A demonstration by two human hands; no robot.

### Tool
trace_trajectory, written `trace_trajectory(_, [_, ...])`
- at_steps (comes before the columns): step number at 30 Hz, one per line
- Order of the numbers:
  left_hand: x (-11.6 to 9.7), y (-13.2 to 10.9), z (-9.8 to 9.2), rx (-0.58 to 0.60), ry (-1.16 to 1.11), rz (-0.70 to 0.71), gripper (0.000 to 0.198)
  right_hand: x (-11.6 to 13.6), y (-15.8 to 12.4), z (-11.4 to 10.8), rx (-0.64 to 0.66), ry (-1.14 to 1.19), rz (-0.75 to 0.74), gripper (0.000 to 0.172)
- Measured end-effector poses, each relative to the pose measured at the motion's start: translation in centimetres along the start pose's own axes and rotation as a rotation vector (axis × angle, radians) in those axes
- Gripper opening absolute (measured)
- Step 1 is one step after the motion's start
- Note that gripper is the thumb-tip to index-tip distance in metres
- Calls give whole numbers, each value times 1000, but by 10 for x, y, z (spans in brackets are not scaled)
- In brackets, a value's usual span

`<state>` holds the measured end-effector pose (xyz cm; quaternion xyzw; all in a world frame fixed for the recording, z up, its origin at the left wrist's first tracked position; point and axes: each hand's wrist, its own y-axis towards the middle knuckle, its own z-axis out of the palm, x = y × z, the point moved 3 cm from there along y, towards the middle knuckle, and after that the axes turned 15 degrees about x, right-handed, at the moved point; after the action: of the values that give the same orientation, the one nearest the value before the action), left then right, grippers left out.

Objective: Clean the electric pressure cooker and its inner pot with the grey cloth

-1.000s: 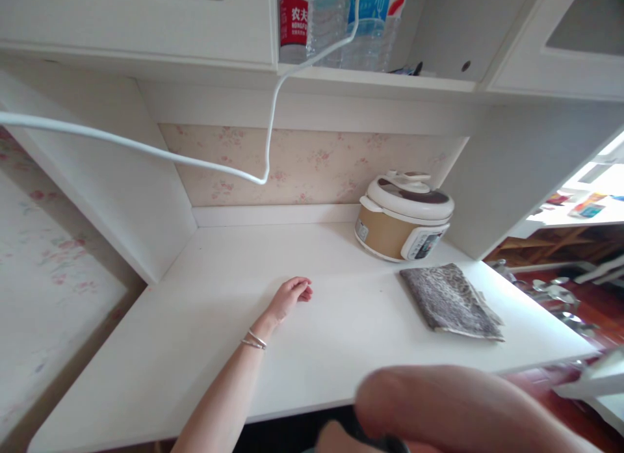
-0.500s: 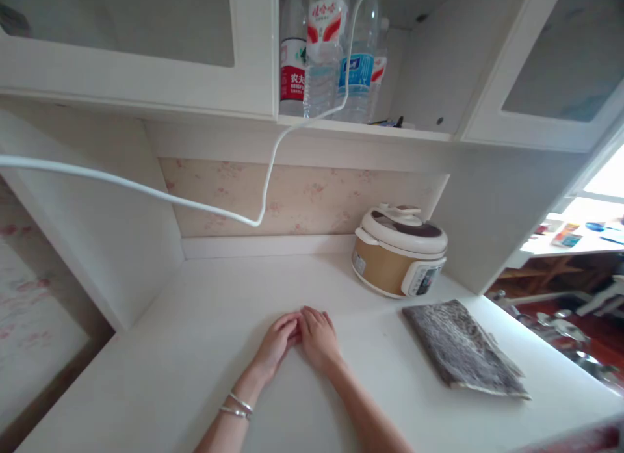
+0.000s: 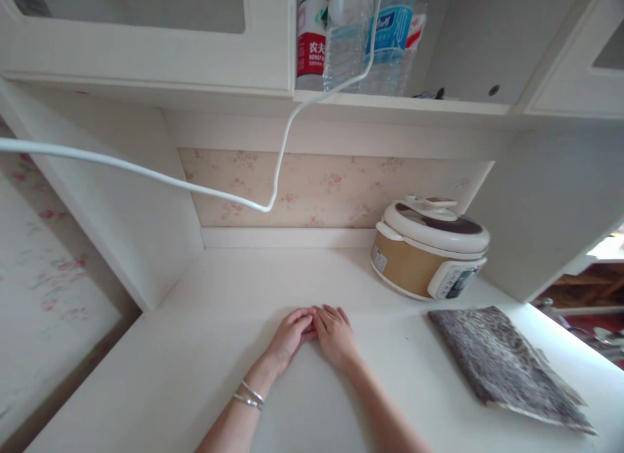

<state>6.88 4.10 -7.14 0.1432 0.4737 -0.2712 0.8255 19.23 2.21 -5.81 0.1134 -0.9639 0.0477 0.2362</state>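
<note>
Both hands rest together on the white countertop (image 3: pixel 195 368), their fingertips touching. My left hand (image 3: pixel 290 339), with silver bangles on its wrist, has its fingers curled inward against the other hand; whether anything lies under them is hidden. My right hand (image 3: pixel 335 333) lies palm down, its fingers slightly spread and holding nothing visible. Behind and to the right stands a white and gold electric cooker (image 3: pixel 429 248) with its lid on. A folded grey-brown cloth (image 3: pixel 507 362) lies in front of the cooker, to the right of my hands.
A white cable (image 3: pixel 146 173) hangs across the view in front of the upper cabinet (image 3: pixel 160 56). Plastic bottles (image 3: pixel 346 47) stand on the open cabinet shelf. Side panels (image 3: pixel 117 199) bound the counter on both sides.
The view has shifted closer, so the cooker and cloth appear larger and further right. My hands keep the same pose, fingertips together.
</note>
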Motion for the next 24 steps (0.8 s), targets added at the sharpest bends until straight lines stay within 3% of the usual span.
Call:
trace_trajectory(14, [2, -1, 1, 1, 50, 5, 20, 2, -3, -2, -11, 10, -28, 40])
trace_trajectory(24, [-5, -4, 6, -18, 282, 14, 42, -5, -1, 3, -23, 58, -10, 37])
